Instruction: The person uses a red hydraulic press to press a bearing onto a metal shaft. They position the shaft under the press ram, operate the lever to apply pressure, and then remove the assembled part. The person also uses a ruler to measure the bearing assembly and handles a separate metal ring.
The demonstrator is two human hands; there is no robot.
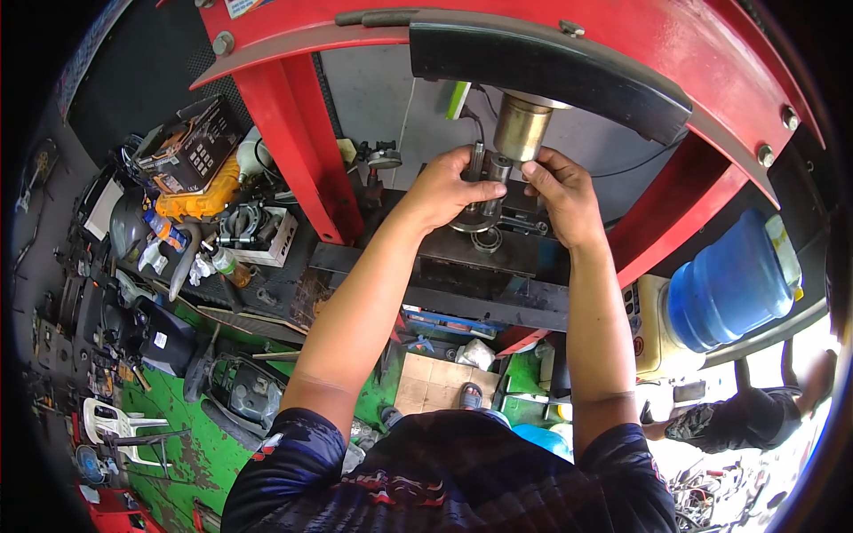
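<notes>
Red press frame [298, 133], brassy ram [522, 129], silvery cylinder [501, 173], blue jug [729, 275], green floor [178, 484]

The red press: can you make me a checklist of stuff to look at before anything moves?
1. Metal part held: ok, the left hand has its thumb and fingers around the metal part.
2. Right hand clear of the ram: not ok, its thumb is right by the lower end.
3. Gloves on: not ok, both hands are bare.
4. Loose ring out of the way: not ok, it lies close to the metal part.
5. Ram lined up exactly: cannot tell from this angle.
</notes>
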